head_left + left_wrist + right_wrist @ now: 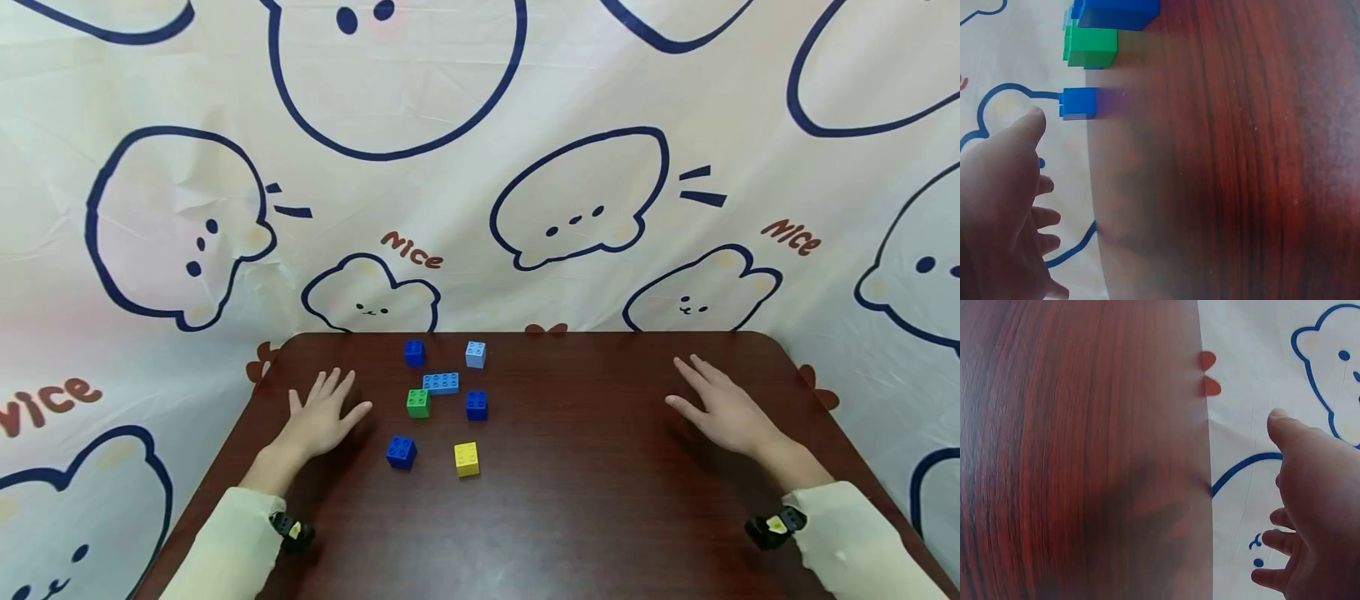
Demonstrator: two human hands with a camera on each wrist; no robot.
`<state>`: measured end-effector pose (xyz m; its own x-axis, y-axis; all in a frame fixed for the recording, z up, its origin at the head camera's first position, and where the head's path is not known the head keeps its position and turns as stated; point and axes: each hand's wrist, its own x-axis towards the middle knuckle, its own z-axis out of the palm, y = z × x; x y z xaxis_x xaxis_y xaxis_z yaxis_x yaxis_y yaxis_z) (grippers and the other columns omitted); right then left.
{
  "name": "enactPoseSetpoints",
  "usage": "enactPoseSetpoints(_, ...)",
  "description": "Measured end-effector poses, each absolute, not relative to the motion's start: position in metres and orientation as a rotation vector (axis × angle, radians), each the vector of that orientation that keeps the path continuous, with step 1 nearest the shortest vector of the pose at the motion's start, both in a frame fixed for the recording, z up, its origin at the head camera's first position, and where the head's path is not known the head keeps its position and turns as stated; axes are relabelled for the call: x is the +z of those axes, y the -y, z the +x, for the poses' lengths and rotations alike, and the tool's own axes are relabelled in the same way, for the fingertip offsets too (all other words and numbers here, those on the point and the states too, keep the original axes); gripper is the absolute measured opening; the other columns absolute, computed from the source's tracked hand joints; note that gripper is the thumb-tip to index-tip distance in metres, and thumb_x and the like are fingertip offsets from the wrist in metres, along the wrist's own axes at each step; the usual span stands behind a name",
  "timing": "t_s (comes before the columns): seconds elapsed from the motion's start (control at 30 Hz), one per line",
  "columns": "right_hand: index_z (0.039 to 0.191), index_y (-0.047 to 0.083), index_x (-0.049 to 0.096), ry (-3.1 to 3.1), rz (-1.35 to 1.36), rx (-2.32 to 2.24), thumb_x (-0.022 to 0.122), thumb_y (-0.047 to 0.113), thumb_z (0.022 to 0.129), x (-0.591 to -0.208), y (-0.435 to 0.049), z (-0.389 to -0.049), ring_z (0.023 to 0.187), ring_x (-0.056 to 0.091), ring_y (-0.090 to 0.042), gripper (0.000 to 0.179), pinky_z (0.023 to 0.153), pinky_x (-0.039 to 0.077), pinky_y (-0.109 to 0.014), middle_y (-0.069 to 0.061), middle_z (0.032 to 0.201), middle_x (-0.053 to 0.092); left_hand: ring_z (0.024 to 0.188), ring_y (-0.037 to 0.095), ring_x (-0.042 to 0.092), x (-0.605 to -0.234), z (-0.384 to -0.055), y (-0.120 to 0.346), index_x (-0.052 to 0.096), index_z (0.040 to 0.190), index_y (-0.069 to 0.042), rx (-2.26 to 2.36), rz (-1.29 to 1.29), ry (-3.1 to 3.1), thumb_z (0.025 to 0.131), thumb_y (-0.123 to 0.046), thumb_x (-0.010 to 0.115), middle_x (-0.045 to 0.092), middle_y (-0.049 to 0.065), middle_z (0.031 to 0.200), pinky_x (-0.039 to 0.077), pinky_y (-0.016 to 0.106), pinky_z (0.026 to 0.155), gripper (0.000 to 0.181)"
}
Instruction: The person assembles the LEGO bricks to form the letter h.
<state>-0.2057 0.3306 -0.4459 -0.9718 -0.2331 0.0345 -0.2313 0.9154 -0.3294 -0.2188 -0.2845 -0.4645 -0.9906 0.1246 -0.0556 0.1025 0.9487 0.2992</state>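
Note:
My left hand (321,422) is spread over the left side of the table, palm down and holding nothing. Closest to it are a green block (418,403) and a dark blue block (401,452), both to its right. Around these lie a long light blue block (441,383), a yellow block (467,459), another dark blue block (476,406), one more at the back (415,353), and a small light blue block (476,355). Far off to the right, my right hand (727,412) is also spread with nothing in it. In the right wrist view its fingers (1279,540) are apart.
The dark brown wooden table (585,500) has its far edge against a white curtain (465,200) printed with cartoon animals. A dark band device (292,531) is strapped over each pale sleeve. The curtain also runs along both sides of the table.

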Motion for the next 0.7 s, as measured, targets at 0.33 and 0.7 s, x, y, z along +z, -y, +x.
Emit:
enactPoseSetpoints(0.33,0.157,0.002,0.034,-3.045,-0.501,-0.597,0.058,0.049,0.102,-0.440,-0.308,-0.200,0.142,0.033,-0.052,0.076,0.108,0.031,-0.071,-0.031,0.157,0.033,0.145,0.054,0.025,-0.457,-0.202,0.283,0.041,0.151,0.005,0.523,0.279,-3.084,0.103,-0.046,0.056,0.033,0.034,0.155,0.016,0.080,0.108,0.071)
enactPoseSetpoints(0.7,0.155,0.005,0.041,-2.958,-0.611,-0.784,0.055,0.047,0.104,-0.439,-0.273,-0.192,0.144,0.036,-0.043,0.067,0.112,0.031,-0.065,-0.021,0.156,0.042,0.142,0.051,0.034,-0.450,-0.186,0.275,0.041,0.151,0.003,0.761,0.298,-2.967,0.104,-0.045,0.056,0.037,0.032,0.154,0.029,0.070,0.111,0.069)
